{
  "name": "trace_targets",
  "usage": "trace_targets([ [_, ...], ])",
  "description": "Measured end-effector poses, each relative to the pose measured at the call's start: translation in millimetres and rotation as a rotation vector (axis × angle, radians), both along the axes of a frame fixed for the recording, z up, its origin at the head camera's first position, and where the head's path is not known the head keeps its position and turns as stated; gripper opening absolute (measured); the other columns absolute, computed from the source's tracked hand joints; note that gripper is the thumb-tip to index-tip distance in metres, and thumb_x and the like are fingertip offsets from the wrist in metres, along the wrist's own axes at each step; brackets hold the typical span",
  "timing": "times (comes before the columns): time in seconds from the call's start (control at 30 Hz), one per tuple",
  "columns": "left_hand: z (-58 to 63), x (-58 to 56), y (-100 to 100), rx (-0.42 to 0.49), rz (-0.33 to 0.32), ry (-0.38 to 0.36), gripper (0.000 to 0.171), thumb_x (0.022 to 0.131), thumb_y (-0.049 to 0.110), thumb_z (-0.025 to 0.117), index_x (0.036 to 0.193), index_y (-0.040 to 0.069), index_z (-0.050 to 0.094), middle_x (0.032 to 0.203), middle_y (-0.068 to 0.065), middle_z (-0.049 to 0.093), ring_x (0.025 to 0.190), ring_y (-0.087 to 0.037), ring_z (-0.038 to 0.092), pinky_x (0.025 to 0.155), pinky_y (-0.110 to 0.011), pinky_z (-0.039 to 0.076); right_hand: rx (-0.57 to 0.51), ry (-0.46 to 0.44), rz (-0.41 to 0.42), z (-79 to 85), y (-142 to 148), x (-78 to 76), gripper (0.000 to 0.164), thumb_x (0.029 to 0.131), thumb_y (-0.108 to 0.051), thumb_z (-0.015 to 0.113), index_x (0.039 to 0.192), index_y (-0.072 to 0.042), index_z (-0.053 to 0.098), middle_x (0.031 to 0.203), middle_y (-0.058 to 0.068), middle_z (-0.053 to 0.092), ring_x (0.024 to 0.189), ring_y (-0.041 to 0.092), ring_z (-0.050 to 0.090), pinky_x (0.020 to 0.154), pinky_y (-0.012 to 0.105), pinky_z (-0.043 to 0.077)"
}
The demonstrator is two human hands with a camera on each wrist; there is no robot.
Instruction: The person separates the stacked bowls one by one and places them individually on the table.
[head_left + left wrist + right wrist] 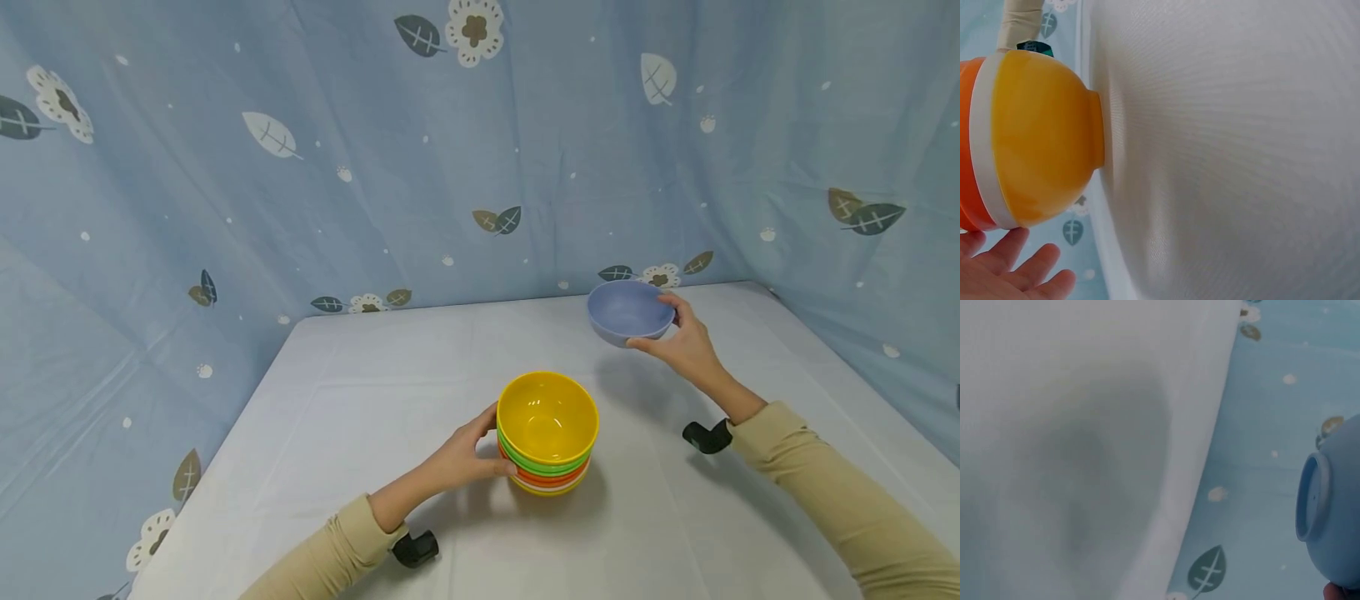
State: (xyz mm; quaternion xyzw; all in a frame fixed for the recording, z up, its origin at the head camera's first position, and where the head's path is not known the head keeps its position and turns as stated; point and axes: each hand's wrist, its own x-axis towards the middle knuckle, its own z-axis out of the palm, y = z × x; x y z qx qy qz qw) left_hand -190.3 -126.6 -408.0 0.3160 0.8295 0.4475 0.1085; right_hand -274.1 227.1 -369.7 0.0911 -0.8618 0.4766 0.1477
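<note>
A stack of nested bowls [546, 429] stands on the white cloth, with yellow on top, then green, orange and white, and yellow at the bottom. My left hand [465, 458] holds its left side, thumb in front and fingers behind. In the left wrist view, fingertips [1013, 240] meet the stack near the orange and white rims, and the bottom yellow bowl [1047, 140] shows its foot against the cloth. Farther back on the right, my right hand [686, 342] grips a blue bowl [628, 310] by its right side, above the table. The right wrist view catches that bowl's underside [1341, 506].
A white cloth [390, 383] covers the table, reaching back to a blue leaf-and-flower curtain [337, 167]. A small black device [708, 436] is worn on the right wrist, another black device [416, 550] on the left. The blue bowl is close to the back edge.
</note>
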Motion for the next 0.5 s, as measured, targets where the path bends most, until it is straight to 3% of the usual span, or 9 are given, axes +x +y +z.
trace_targets([
  [0.23, 2.6, 1.0, 0.3, -0.012, 0.006, -0.01, 0.083, 0.077, 0.057, 0.062, 0.145, 0.033, 0.02, 0.132, 0.009, 0.047, 0.122, -0.014, 0.042, 0.102, -0.047, 0.033, -0.006, -0.027, -0.08, -8.4, 6.7, -11.0, 0.091, 0.076, -0.028, 0.075, 0.14, 0.006, 0.019, 0.143, 0.031, 0.023, 0.123, 0.049, 0.031, 0.095, 0.06, 0.034],
  [0.5, 4.3, 1.9, 0.3, -0.016, 0.009, -0.013, 0.088, 0.077, 0.056, 0.063, 0.146, 0.028, 0.019, 0.136, 0.005, 0.046, 0.124, -0.017, 0.042, 0.103, -0.048, 0.032, 0.002, -0.043, -0.11, -17.6, 15.6, -19.3, 0.095, 0.077, -0.032, 0.073, 0.141, 0.006, 0.016, 0.143, 0.032, 0.022, 0.125, 0.05, 0.028, 0.095, 0.061, 0.032],
])
